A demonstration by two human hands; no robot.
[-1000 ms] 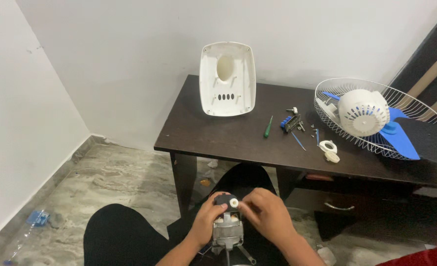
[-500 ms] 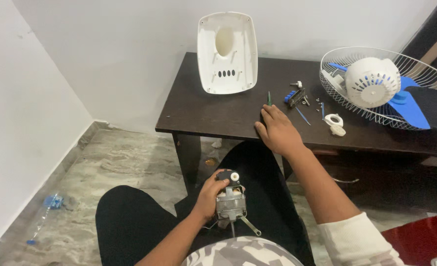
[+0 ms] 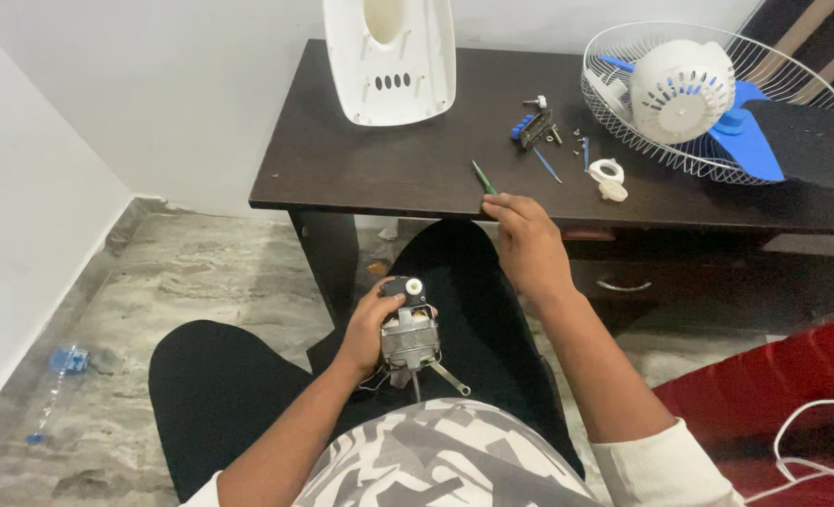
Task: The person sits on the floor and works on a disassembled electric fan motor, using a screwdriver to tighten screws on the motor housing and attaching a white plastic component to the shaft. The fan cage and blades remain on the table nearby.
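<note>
My left hand (image 3: 368, 324) grips a small fan motor (image 3: 409, 333) above my lap; the motor has a black top with a white hub, a metal body and a shaft pointing down. My right hand (image 3: 528, 242) reaches to the front edge of the dark wooden table (image 3: 389, 174), and its fingers close on a green-handled screwdriver (image 3: 483, 177) lying there.
A white fan housing (image 3: 391, 58) leans on the wall at the table's back. A wire fan guard (image 3: 708, 94) holds a white cover and blue blade. Small blue and black parts (image 3: 535, 128), screws and a white ring (image 3: 609, 173) lie on the table. A plastic bottle (image 3: 58, 376) lies on the floor.
My right hand left the motor, reached out to the table and drew back to its front edge, closing on the green screwdriver. My left hand kept the motor.
</note>
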